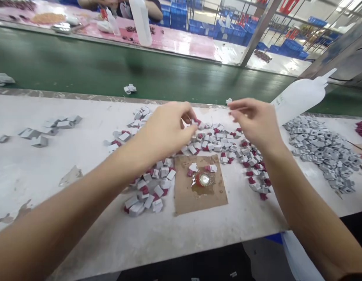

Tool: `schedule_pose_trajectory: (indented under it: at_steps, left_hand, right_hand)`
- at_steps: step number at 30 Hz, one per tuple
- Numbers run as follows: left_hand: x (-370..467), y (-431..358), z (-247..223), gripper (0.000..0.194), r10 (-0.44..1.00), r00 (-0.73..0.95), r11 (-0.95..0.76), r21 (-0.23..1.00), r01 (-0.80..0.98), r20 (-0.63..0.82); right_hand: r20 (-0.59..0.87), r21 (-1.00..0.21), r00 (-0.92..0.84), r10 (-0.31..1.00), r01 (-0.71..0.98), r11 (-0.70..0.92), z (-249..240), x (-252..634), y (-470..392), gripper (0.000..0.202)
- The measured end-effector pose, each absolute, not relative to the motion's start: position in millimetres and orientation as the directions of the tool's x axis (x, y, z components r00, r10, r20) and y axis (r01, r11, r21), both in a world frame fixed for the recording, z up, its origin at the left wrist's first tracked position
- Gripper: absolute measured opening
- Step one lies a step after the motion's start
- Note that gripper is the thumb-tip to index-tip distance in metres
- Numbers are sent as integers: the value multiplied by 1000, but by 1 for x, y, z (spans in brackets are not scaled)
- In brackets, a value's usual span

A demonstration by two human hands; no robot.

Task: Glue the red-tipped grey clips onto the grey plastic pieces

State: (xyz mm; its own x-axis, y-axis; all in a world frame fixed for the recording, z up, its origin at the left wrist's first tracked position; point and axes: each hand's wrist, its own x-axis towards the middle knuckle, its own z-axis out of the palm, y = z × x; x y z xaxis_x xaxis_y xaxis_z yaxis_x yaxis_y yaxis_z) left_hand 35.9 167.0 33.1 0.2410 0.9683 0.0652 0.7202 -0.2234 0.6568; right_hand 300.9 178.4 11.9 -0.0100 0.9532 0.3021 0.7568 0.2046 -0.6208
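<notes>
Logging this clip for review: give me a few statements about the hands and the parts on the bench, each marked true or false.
1. Both hands hover over the pile of grey and red parts. True.
2. A brown card with a wet red blob lies on the bench. True.
3. The left hand grips the white squeeze bottle. False: the white bottle stands apart, behind the right hand.
4. The all-grey heap lies to the left of the hands. False: it lies to the right.
5. The green belt is packed with parts. False: only a few pieces lie on it.
</notes>
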Motion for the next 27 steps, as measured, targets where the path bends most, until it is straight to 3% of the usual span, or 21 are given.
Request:
schedule_pose_trajectory:
  at_steps: [1,3,7,12,16,19,22,25,27]
  left_hand:
    - [43,192,31,17,977,205,-195,629,753,57]
    - [61,238,25,26,985,172,-145,611,778,15]
    - [101,305,9,28,988,131,-55,586,809,-87]
    - [130,344,-3,29,980,132,-23,579,815,-146]
    - [129,346,4,28,968,140,7,576,817,-210]
    - [115,318,17,40,976,165,-50,591,805,-143]
    - [92,264,27,43,942,335,-227,693,684,-22]
    - [70,201,29,28,844,534,-233,871,433,-40]
    - [60,163,28,19,806,591,-168,943,287,-36]
  right_hand:
    - [295,-504,18,955,853,140,8,307,211,45]
    - [268,-442,27,963,892,98,-1,316,269,58]
    - [182,-393,-37,983,913,107,-18,323,336,50]
    - [138,-399,-71,988,909,121,-27,325,342,28]
    - [186,-483,-41,982,866,128,-14,325,299,39]
    - [192,-720,-23,981,675,157,-2,322,244,31]
    - [84,-961,-4,996,264,82,1,311,187,33]
    - [-30,-997,7,1000,-70,-29,-2,295,140,44]
    - [-45,-989,18,999,-142,-42,-6,282,116,47]
